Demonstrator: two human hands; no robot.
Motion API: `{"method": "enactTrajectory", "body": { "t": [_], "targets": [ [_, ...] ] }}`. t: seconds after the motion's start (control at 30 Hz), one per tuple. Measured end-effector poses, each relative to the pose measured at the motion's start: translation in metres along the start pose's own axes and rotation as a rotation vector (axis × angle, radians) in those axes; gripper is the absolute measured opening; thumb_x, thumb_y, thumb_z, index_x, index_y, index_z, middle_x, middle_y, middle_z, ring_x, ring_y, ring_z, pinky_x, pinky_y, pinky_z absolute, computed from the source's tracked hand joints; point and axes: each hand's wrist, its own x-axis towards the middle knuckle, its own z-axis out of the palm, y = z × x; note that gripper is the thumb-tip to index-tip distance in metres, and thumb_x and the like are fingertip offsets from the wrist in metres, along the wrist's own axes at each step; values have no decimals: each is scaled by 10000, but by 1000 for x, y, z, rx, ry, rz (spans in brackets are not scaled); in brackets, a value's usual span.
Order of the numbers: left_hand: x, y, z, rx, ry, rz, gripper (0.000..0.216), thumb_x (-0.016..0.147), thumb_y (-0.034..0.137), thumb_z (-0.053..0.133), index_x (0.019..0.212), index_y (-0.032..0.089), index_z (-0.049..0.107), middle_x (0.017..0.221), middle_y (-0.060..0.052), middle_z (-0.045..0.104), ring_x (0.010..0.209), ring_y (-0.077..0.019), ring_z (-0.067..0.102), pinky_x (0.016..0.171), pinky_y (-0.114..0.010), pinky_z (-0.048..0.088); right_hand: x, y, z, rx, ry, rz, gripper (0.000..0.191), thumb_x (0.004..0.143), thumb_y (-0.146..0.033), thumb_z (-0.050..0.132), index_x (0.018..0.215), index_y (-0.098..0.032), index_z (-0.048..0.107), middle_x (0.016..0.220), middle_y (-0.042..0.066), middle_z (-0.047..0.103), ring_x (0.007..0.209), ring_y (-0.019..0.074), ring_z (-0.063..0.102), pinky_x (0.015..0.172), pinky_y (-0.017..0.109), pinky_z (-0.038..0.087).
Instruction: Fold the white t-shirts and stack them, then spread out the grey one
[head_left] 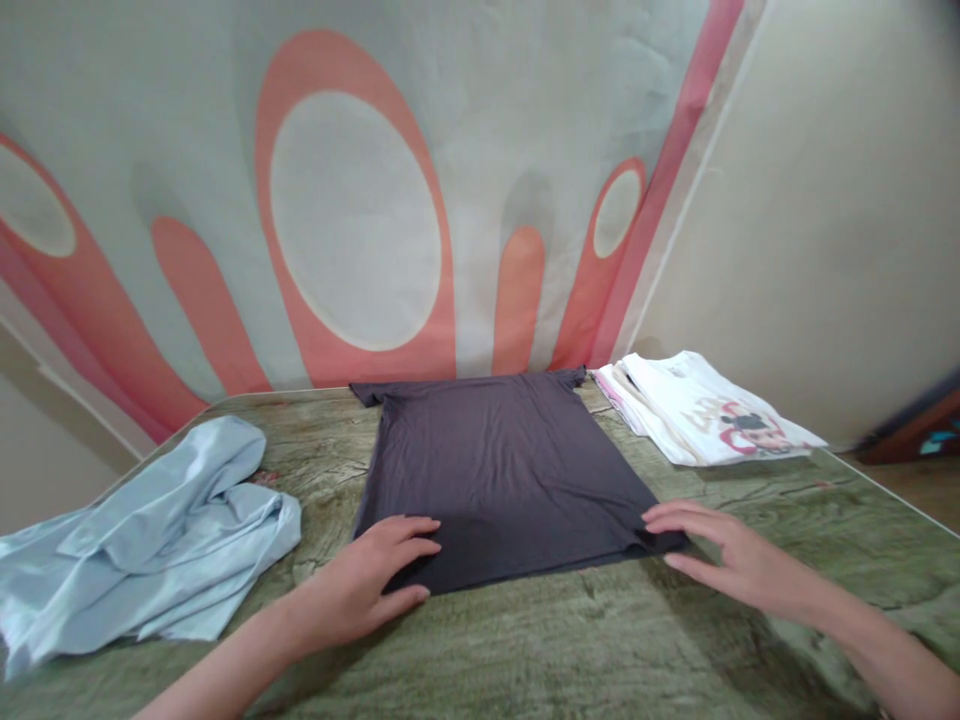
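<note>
A dark T-shirt [487, 470] lies spread flat on the table, its sleeves at the far edge and its hem toward me. My left hand [375, 575] is over the near left corner of the hem, fingers spread, with nothing gripped. At the near right corner is my right hand [731, 555], its thumb and fingers apart around a small raised fold of the hem. Whether its fingertips touch the cloth I cannot tell. Light wrinkles run across the shirt's right side.
A crumpled light blue garment [172, 540] lies on the left of the wood-patterned table [525, 650]. At the back right is a stack of folded clothes, topped by a white printed shirt [712, 400]. Behind the table stands a wall [480, 130] with red and white shapes.
</note>
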Motion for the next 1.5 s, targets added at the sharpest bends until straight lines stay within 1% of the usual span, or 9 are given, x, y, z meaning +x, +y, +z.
{"method": "enactTrajectory", "body": {
  "t": [0.13,0.27,0.4,0.6,0.77,1.0,1.13,1.27,1.5],
  "targets": [
    [-18,4,1,-38,84,-60,265,839,281,480,1087,223,551,1175,-65,515,1074,-184,495,936,-301,394,6,7,8,-36,58,-53,309,763,-252,546,1067,-231,599,1200,83,526,1142,228,464,1001,393,347],
    [-33,1,7,-46,174,-120,202,845,242,447,996,216,577,1058,-57,551,973,-172,532,868,-286,430,4,12,15,-50,106,-80,315,740,-185,508,1032,-245,609,1164,71,536,1108,219,487,979,380,371],
    [-40,-4,9,-58,225,-137,206,851,246,431,975,217,593,1019,-57,571,928,-172,547,827,-275,447,-2,23,18,-69,185,-86,288,751,-198,489,1001,-243,624,1113,74,566,1051,216,527,934,369,412],
    [-46,-7,5,-58,176,-119,277,830,187,421,1054,234,577,1068,-54,560,974,-170,532,863,-272,432,-4,36,23,-144,238,-75,179,770,-205,489,891,-229,620,1018,72,577,982,202,544,872,349,435],
    [-52,-11,3,-30,129,-120,343,809,118,379,1070,245,564,1079,-40,555,970,-152,536,865,-250,419,-2,37,24,-154,216,-40,72,725,-159,484,732,-214,531,891,53,561,881,188,544,776,314,446],
    [-55,-10,-12,24,221,-186,191,811,148,386,888,203,552,930,-38,565,869,-156,541,765,-246,424,-7,33,17,-110,267,-18,75,703,-147,473,720,-220,477,829,40,534,810,184,522,731,303,429],
    [-60,-10,-21,64,195,-211,146,760,124,398,788,193,523,834,-31,551,775,-154,529,701,-252,405,-10,28,11,-95,280,-36,78,708,-150,478,733,-223,487,818,40,533,809,190,525,725,302,426],
    [-65,-14,-19,60,150,-218,153,727,114,407,787,201,517,815,-25,543,766,-160,514,701,-257,386,-10,24,8,-77,226,-65,80,692,-151,493,720,-222,518,809,37,547,792,188,535,710,293,433],
    [-62,-14,-5,-34,41,-245,221,671,70,388,806,199,507,834,-16,547,779,-158,509,712,-251,372,-11,25,10,-74,100,-49,110,697,-123,471,724,-214,528,825,44,546,786,182,522,705,296,430]
  ]
}}
